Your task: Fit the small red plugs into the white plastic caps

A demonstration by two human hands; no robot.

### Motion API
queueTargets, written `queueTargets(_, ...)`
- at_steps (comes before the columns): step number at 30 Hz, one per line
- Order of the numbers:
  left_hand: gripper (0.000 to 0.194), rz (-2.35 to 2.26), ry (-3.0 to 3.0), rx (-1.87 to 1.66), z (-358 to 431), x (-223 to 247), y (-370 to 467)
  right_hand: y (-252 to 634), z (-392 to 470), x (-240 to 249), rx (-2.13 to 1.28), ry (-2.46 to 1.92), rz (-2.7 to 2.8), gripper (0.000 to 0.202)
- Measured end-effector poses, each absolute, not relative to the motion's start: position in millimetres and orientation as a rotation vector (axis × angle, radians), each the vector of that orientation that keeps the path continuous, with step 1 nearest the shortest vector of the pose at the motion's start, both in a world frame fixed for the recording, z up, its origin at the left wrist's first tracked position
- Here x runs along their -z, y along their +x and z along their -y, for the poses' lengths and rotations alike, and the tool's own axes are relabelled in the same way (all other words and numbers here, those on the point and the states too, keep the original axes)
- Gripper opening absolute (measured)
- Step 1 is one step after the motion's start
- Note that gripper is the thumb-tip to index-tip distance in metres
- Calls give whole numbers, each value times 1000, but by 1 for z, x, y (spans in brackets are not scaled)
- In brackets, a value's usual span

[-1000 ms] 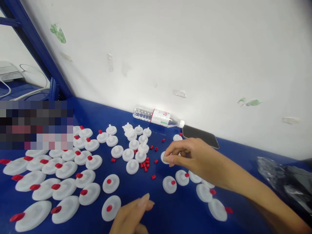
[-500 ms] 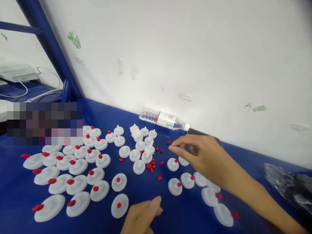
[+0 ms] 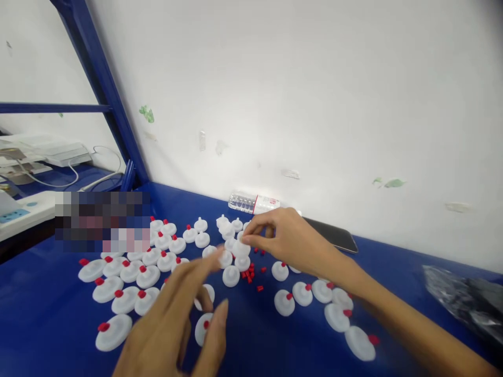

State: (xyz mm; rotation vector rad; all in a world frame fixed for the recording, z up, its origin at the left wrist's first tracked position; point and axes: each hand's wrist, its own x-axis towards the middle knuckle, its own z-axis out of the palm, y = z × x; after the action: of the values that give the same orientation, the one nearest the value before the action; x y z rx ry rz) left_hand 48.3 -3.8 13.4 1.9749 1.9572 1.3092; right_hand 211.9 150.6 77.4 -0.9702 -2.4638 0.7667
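My right hand (image 3: pixel 271 233) reaches over the pile of uncapped white discs, its thumb and forefinger pinched on a white disc (image 3: pixel 241 248). Lower down, my left hand (image 3: pixel 176 309) has its fingers spread and holds nothing; its fingertips are near the loose discs. Several small red caps (image 3: pixel 248 273) lie beside the pile. White discs with red caps on their stems stand in a large group at the left (image 3: pixel 113 333) and in a smaller curved group at the right (image 3: pixel 337 317). My left hand covers some of the left group.
A clear bottle (image 3: pixel 241 202) lies by the white wall, partly behind my right hand. Right of it is a dark phone-like object (image 3: pixel 334 234). Crumpled clear plastic (image 3: pixel 451 293) lies at the right edge. A power strip (image 3: pixel 27 212) and a blurred patch are at the left.
My right hand has moved left from beside the red caps to the disc pile and pinches a disc. My left hand has risen, moved left and opened. The view has shifted.
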Motion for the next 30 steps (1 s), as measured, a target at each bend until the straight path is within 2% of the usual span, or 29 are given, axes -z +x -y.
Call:
queueTargets(2, 64, -1998, 1962, -1223, -8, -16, 38, 214, -134, -96, -917, -861, 2433, 14)
queueTargets(4, 58, -1932, 2003, -1161, -16, -17, 31, 216, -119, -110, -1021, -815, 2423, 14)
queueTargets(7, 39, -1881, 1992, -1121, -18, -19, 29, 219, -117, -118, -1082, -773, 2482, 16)
queueTargets(9, 35, -1922, 1964, -1150, -15, -19, 31, 223, -132, -115, -994, -806, 2565, 23)
queueTargets(11, 34, -1944, 1971, -1187, -12, -17, 34, 229, -156, -106, -740, -950, 2631, 25)
queueTargets(12, 34, -1948, 1980, -1209, -11, -16, 36, 232, -169, -100, -540, -1082, 2648, 23)
queueTargets(14, 37, -1957, 1988, -1260, -11, -11, 39, 238, -192, -85, -425, -1230, 2630, 17)
queueTargets(17, 38, -1972, 1971, -1361, -11, -5, 41, 244, -213, -63, -408, -1319, 2694, 13)
queueTargets(21, 23, -1888, 2017, -1378, -13, -4, 40, 245, -217, -45, -420, -1341, 2751, 12)
queueTargets(30, 18, -1787, 2185, -1361, -14, -3, 44, 243, -215, -46, -455, -1263, 2752, 7)
